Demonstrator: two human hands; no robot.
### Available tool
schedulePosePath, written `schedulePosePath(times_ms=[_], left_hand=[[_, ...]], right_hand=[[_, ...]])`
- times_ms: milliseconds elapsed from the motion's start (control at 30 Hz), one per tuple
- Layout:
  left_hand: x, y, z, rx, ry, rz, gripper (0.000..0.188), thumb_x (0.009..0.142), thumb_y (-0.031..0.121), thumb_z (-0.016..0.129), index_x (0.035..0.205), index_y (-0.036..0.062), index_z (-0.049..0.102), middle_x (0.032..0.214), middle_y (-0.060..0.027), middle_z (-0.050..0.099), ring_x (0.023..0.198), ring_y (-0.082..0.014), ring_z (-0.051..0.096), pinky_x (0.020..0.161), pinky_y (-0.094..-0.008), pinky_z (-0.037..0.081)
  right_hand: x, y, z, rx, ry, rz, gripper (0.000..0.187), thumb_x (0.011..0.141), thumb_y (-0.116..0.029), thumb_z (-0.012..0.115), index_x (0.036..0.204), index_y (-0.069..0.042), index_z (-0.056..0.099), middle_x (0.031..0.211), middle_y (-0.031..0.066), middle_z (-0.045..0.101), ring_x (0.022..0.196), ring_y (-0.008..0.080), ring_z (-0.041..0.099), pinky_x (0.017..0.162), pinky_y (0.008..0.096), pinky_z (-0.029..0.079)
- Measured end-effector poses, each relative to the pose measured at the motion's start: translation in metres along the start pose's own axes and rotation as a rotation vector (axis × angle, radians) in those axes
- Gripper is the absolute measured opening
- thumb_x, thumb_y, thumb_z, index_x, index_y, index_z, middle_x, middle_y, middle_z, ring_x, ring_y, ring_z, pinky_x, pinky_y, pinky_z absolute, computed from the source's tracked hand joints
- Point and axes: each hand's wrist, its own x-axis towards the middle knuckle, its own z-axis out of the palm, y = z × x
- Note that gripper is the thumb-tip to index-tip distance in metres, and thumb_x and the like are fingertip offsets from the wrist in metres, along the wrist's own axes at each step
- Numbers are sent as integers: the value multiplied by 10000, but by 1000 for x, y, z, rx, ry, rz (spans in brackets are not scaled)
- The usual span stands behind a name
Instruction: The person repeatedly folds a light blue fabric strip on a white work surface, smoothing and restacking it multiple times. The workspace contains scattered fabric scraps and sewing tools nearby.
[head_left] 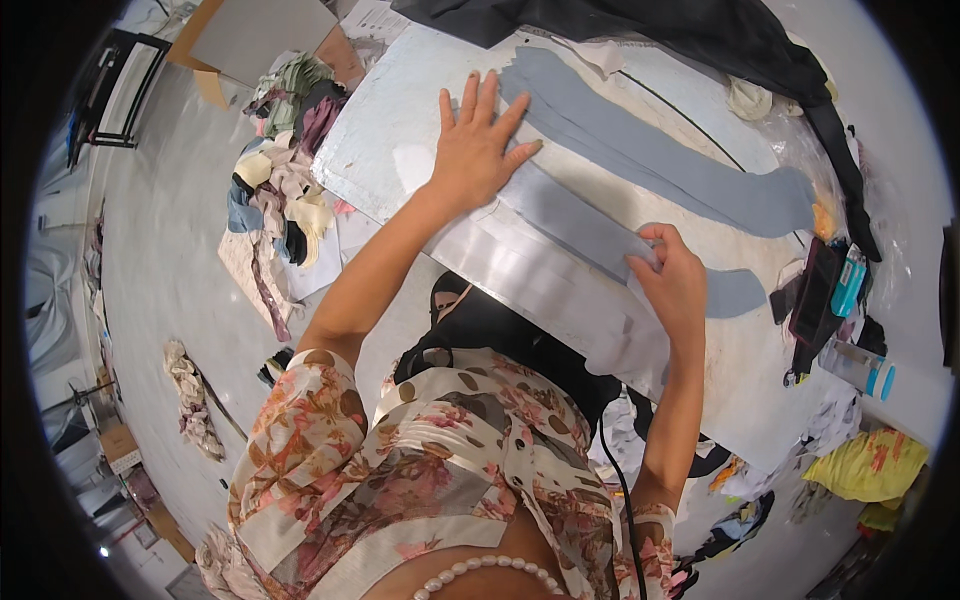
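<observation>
A narrow grey-blue cloth strip point(575, 222) lies slantwise across the white work table, partly under a clear plastic sheet point(505, 252) along the near edge. My left hand point(475, 145) rests flat with fingers spread at the strip's far left end. Farther right, my right hand point(672, 275) has thumb and fingers pinched at the strip; whether they also take in the sheet's edge I cannot tell. The strip's rounded end point(738, 293) shows beyond my right wrist. A larger curved stack of grey-blue cloth pieces point(640, 150) lies behind it.
Black cloth point(640, 30) drapes over the table's point(375, 120) far edge. At the right are a dark phone-like object point(815, 290), a turquoise item point(848, 282) and a clear container point(858, 368). Fabric scraps point(285, 195) are heaped at the left; a yellow bag point(868, 465) lies lower right.
</observation>
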Motion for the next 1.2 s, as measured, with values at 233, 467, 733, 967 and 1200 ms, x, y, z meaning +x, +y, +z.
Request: schedulePosePath(times_ms=[233, 467, 733, 967, 1200], left_hand=[[-5, 49, 5, -131, -66, 188, 624, 935, 526, 523, 1451, 186, 436, 1543, -204, 277, 1448, -385, 208, 1133, -638, 116], [-3, 62, -3, -120, -82, 210, 647, 920, 530, 539, 1459, 191, 424, 1554, -182, 262, 1457, -354, 201, 1139, -626, 126], [-8, 95, 7, -251, -133, 462, 543, 963, 484, 471, 1403, 169, 508, 1546, -167, 281, 1456, -310, 216, 1155, -587, 117], [-4, 94, 5, -282, -198, 453, 499, 978, 379, 478, 1424, 155, 490, 1580, -148, 236, 1465, -320, 196, 1159, -579, 109], [-4, 94, 0, -294, -203, 446, 587, 934, 501, 498, 1415, 164, 502, 1571, -162, 256, 1454, -339, 228, 1161, -583, 106]], right_hand=[[-1, 3, -10, -24, -12, 38, 370, 731, -111, 770, 1051, -105, 585, 608, 39, 532, 557, 220, 544, 535, 356, 409], [-7, 16, -21, -17, 38, 119, 391, 731, -114, 774, 1078, -99, 595, 630, 16, 546, 562, 189, 537, 552, 334, 415], [-15, 25, -38, 177, -1, 179, 376, 753, -54, 742, 1101, -80, 604, 662, -3, 553, 590, 129, 520, 566, 285, 412], [-28, 61, -60, 264, 157, 213, 394, 746, -14, 731, 1119, -96, 635, 731, -30, 541, 644, 77, 468, 599, 242, 394], [-32, 67, -56, 169, 244, 213, 388, 754, -40, 745, 1122, -95, 637, 740, -22, 551, 650, 84, 483, 606, 249, 407]])
